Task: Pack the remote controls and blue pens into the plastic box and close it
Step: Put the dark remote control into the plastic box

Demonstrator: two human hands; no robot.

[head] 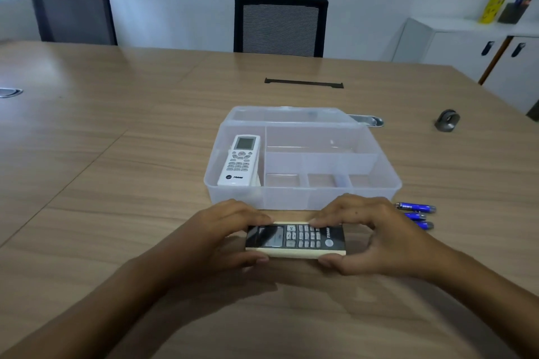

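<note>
We hold the dark remote (295,239) sideways just over the table (116,169), left hand (221,230) and right hand (370,236) each with the grip pinching one end. The white remote (239,161) lies in the left compartment of the open plastic box (303,198), just beyond. Blue pens (417,214) lie on the table at the box's near right corner.

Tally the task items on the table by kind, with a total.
Remote controls: 2, a white remote in the plastic box and a black remote held by the left hand and right hand
Blue pens: 3
Plastic box: 1
Total: 6
</note>
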